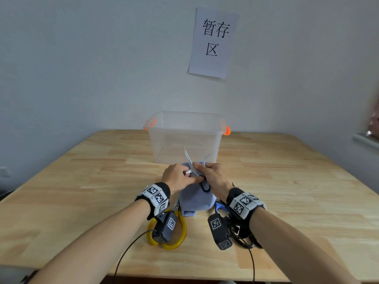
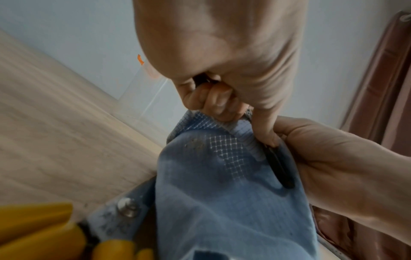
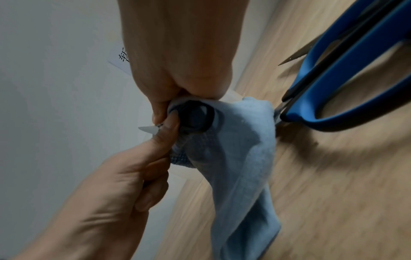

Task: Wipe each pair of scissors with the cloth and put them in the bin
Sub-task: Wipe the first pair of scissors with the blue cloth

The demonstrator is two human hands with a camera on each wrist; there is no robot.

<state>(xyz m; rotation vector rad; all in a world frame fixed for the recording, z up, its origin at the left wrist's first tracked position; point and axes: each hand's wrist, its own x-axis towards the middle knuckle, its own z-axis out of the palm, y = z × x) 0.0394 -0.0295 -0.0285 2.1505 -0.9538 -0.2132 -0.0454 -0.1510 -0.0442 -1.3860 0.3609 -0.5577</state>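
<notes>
The cloth (image 1: 194, 198) hides the yellow scissors' (image 1: 180, 232) blades, and the right wrist camera covers the blue scissors (image 1: 220, 207).

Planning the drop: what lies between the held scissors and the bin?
Head view: only bare table between the scissors in both hands and the bin; their tips overlap its front wall.

Perhaps storeroom: wall sign (image 1: 213, 43), wooden table (image 1: 287, 181).
</notes>
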